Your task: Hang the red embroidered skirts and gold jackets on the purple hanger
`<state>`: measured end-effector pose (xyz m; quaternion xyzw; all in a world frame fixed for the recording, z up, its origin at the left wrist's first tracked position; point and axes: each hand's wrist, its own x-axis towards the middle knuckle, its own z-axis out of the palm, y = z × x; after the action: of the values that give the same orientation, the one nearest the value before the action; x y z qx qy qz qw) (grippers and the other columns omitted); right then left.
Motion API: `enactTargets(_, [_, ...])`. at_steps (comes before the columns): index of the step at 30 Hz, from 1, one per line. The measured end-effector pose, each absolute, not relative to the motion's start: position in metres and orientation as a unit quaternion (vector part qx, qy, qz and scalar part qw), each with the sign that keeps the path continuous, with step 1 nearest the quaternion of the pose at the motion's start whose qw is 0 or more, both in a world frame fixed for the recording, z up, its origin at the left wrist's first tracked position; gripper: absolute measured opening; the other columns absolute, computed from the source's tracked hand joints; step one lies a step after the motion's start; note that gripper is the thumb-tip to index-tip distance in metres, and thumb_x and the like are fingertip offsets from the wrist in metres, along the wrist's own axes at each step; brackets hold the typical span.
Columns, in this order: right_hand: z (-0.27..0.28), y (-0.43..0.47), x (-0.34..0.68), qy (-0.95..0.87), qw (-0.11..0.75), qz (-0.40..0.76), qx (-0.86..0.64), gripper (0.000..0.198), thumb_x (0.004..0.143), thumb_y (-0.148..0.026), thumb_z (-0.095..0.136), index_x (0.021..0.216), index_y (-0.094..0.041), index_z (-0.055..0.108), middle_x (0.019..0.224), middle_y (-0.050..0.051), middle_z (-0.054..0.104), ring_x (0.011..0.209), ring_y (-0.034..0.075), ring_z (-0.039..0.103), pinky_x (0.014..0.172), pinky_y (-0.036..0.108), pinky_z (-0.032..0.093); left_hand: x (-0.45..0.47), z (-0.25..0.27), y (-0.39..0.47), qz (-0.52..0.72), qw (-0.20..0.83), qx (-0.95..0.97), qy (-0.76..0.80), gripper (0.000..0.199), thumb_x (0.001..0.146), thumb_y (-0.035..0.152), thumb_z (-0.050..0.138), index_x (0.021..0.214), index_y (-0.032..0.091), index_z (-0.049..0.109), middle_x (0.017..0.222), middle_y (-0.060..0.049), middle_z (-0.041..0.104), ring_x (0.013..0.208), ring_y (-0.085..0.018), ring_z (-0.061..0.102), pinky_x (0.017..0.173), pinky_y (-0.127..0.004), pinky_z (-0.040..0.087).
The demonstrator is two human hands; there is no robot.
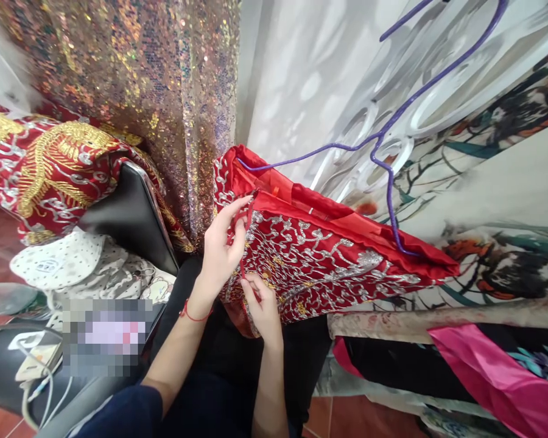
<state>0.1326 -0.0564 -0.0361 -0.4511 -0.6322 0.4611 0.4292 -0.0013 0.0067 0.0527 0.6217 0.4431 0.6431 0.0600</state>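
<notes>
A red skirt-like garment (292, 255) with silver and gold embroidery hangs tilted in front of me. Its satin-lined top opening is spread by a purple wire hanger (338, 146), whose two ends sit inside it. My left hand (226, 240), a red cord bracelet at its wrist, pinches the top corner of a slit in the garment's side. Lower along that same red edge, my right hand (261, 301) is closed with thumb and fingertips on the fabric. Whether a zip or fastener runs along the slit is too small to tell.
Left, a black chair (134, 207) carries another red embroidered garment (68, 164) with gold motifs. Nearby lie a white dotted cap (59, 258), a blurred-out device (112, 334) and white cables (50, 389). Sequinned cloth (141, 73) hangs behind; patterned and pink fabrics (497, 359) lie right.
</notes>
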Motion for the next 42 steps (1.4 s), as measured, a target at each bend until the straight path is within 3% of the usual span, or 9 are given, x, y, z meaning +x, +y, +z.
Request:
enactTargets(4, [-0.034,-0.056,0.129,-0.629,0.432,0.469,-0.445,0.024,0.102,-0.041,0.05,0.1,-0.023,0.067,0.079,0.0,0.068,0.074,0.016,0.063,0.074,0.026,0.047,-0.01,0.065,0.003,0.596,-0.035,0.647,0.475,0.035,0.095,0.017,0.063,0.13,0.02,0.064,0.122,-0.006,0.074,0.105,-0.017,0.072,0.097,-0.032,0.057])
enactTargets(11, [-0.032,-0.058,0.127,-0.635,0.427,0.46,-0.451,0.026,0.102,-0.041,0.05,0.098,-0.023,0.068,0.084,0.0,0.07,0.074,0.015,0.063,0.074,0.026,0.047,-0.013,0.071,0.005,0.61,-0.05,0.605,0.51,0.017,0.092,0.016,0.068,0.108,0.017,0.073,0.101,-0.003,0.079,0.09,-0.015,0.074,0.087,-0.028,0.06])
enactTargets(19, [-0.03,-0.059,0.128,-0.63,0.437,0.459,-0.45,0.028,0.101,-0.043,0.051,0.1,-0.023,0.07,0.072,-0.001,0.063,0.07,0.015,0.06,0.071,0.025,0.048,-0.016,0.056,0.0,0.675,0.06,0.519,0.522,0.019,0.098,0.037,0.063,0.101,0.019,0.066,0.092,-0.001,0.076,0.082,-0.013,0.075,0.077,-0.023,0.059])
enactTargets(26, [-0.03,-0.061,0.133,-0.631,0.44,0.429,-0.474,0.032,0.101,-0.046,0.049,0.094,-0.022,0.067,0.075,0.0,0.065,0.067,0.015,0.059,0.069,0.026,0.047,-0.024,-0.002,-0.026,0.785,0.211,0.335,0.477,0.028,0.098,0.047,0.06,0.096,0.02,0.052,0.085,-0.003,0.074,0.076,-0.014,0.075,0.068,-0.024,0.055])
enactTargets(32, [-0.033,-0.061,0.136,-0.616,0.445,0.434,-0.483,0.03,0.101,-0.045,0.05,0.092,-0.02,0.064,0.075,-0.001,0.064,0.067,0.013,0.057,0.068,0.025,0.044,-0.037,-0.017,-0.035,0.793,0.242,0.326,0.454,0.023,0.097,0.041,0.062,0.095,0.02,0.052,0.101,-0.006,0.076,0.087,-0.012,0.073,0.073,-0.022,0.051])
enactTargets(34, [-0.032,-0.061,0.134,-0.618,0.446,0.434,-0.48,0.029,0.101,-0.044,0.051,0.092,-0.02,0.064,0.074,-0.001,0.062,0.066,0.013,0.055,0.067,0.024,0.043,-0.035,-0.004,-0.03,0.76,0.223,0.4,0.462,0.022,0.094,0.037,0.068,0.103,0.021,0.055,0.117,-0.008,0.073,0.103,-0.015,0.071,0.081,-0.025,0.053])
enactTargets(37, [-0.03,-0.063,0.132,-0.627,0.443,0.43,-0.475,0.028,0.101,-0.043,0.051,0.093,-0.02,0.065,0.075,-0.001,0.064,0.066,0.013,0.056,0.068,0.025,0.044,-0.026,0.024,-0.018,0.712,0.14,0.51,0.462,0.039,0.087,0.032,0.076,0.12,0.023,0.057,0.134,-0.009,0.065,0.121,-0.019,0.063,0.096,-0.031,0.053])
enactTargets(39, [-0.029,-0.065,0.132,-0.63,0.439,0.431,-0.474,0.028,0.101,-0.043,0.051,0.095,-0.02,0.066,0.078,0.0,0.066,0.068,0.013,0.058,0.07,0.025,0.045,-0.02,0.044,-0.008,0.697,0.095,0.542,0.46,0.045,0.086,0.031,0.077,0.125,0.023,0.056,0.13,-0.009,0.066,0.12,-0.02,0.063,0.1,-0.034,0.052])
enactTargets(42, [-0.028,-0.066,0.133,-0.63,0.433,0.431,-0.479,0.03,0.101,-0.045,0.05,0.094,-0.02,0.066,0.075,0.0,0.065,0.068,0.014,0.058,0.069,0.025,0.045,-0.016,0.063,0.006,0.695,0.105,0.55,0.45,0.041,0.088,0.031,0.074,0.123,0.023,0.055,0.108,-0.004,0.07,0.104,-0.017,0.068,0.098,-0.035,0.053])
